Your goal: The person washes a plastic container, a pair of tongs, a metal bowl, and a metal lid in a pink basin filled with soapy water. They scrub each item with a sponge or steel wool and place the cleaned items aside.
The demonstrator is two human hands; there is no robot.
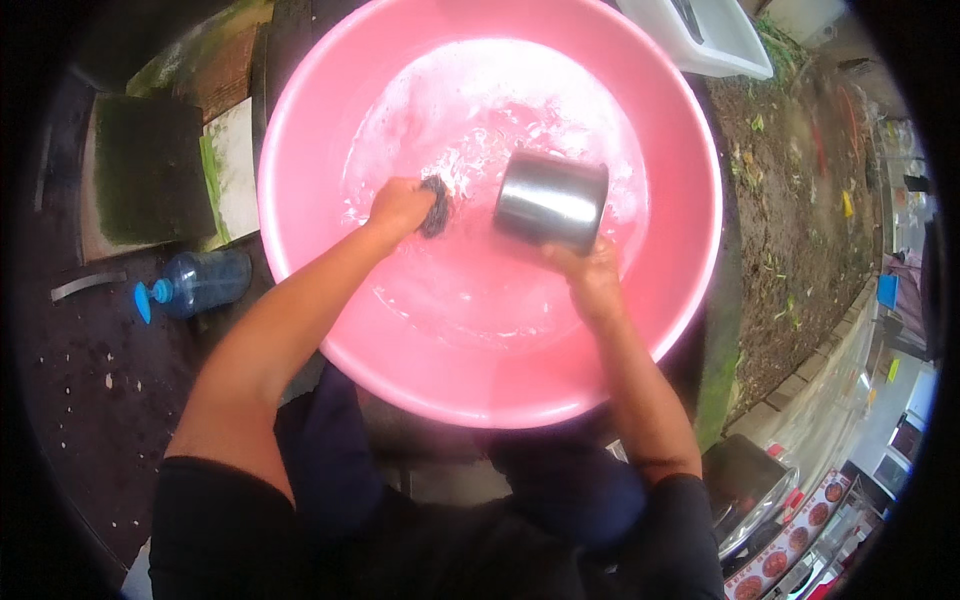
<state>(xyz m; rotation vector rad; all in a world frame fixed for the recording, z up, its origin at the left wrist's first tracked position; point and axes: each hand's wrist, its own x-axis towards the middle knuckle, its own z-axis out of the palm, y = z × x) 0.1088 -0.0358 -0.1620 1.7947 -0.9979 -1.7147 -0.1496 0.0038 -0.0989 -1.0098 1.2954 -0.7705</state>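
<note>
A large round pink plastic basin (491,409) stands before my knees, with water (487,300) rippling in its bottom. In my left hand (401,208) is a dark steel-wool scourer (435,207), gripped in a closed fist left of the basin's middle. My right hand (596,274) grips a shiny cylindrical metal container (551,199) at its lower edge. The container lies tilted on its side over the water, to the right of the scourer. A gap separates the scourer from the container. Its inside is hidden from me.
A blue pump bottle (202,283) lies on the dark ground at left, near a curved strip (88,285). Mossy slabs (154,169) are beyond it. A white plastic tub (705,37) stands at the upper right. Bare soil (795,225) with scattered leaves runs along the right.
</note>
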